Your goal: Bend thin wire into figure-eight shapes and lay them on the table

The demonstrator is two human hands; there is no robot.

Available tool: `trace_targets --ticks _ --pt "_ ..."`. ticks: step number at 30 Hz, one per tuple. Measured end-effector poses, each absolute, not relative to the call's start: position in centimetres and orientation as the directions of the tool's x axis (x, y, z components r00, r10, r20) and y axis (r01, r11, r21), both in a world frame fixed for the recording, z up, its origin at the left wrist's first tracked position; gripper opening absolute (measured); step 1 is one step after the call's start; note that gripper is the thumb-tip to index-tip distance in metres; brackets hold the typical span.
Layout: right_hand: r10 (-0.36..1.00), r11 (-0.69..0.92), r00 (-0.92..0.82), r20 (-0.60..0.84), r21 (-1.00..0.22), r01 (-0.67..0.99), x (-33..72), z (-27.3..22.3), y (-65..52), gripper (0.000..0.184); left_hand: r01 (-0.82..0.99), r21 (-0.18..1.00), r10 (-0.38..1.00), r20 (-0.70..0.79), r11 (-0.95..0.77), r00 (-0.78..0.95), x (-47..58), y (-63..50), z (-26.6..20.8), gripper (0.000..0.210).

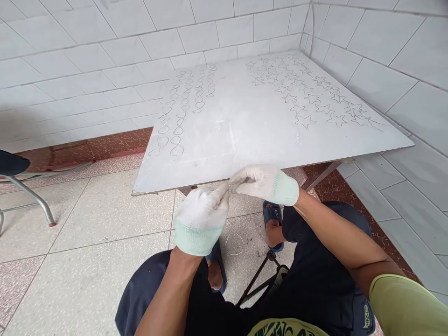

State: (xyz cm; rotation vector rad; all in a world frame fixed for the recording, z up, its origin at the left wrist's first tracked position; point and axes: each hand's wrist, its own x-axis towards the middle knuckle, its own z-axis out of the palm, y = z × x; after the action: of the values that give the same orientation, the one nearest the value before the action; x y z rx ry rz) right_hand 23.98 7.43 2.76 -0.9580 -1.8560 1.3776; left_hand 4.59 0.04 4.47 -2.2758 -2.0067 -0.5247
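My left hand (205, 210) and my right hand (257, 181) both wear white knit gloves with pale green cuffs. They meet at the fingertips just off the front edge of the white board (224, 161). Fingers on both sides are pinched closed; whatever lies between them is too small or hidden to make out. Below them shows a thin rounded wire loop (234, 244); whether it hangs from the hands or lies on the floor, I cannot tell. On the board, several figure-eight wire pieces (177, 140) run in columns at left, and several wire stars (304, 119) spread over the right.
The board rests on a dark support (320, 175) in a tiled corner. Between my legs stands a folding stool leg (257, 280). My feet in blue slippers (273, 214) are under the board's edge. A metal chair leg (35, 198) stands at far left.
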Motion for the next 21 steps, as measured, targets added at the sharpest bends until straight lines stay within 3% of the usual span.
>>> trace_targets --ticks 5,11,18,21 --pt "0.848 0.156 -0.523 0.087 -0.984 0.09 23.6 2.4 7.3 0.013 0.98 0.114 0.955 0.267 -0.163 0.128 5.0 -0.1 4.4 0.036" --pt "0.815 0.152 -0.573 0.082 -0.985 0.075 24.1 2.5 7.4 0.017 0.972 0.102 0.946 0.271 -0.21 0.176 5.2 -0.4 4.9 0.037" --pt "0.694 0.1 -0.716 0.08 -0.995 -0.014 24.9 2.9 7.6 0.021 0.93 0.103 0.935 0.048 -0.354 0.35 4.9 0.1 6.0 0.037" --pt "0.709 0.04 -0.702 0.063 -0.998 -0.049 24.8 2.4 7.9 0.015 0.941 0.117 0.947 0.064 -0.319 0.314 4.8 0.2 6.0 0.037"
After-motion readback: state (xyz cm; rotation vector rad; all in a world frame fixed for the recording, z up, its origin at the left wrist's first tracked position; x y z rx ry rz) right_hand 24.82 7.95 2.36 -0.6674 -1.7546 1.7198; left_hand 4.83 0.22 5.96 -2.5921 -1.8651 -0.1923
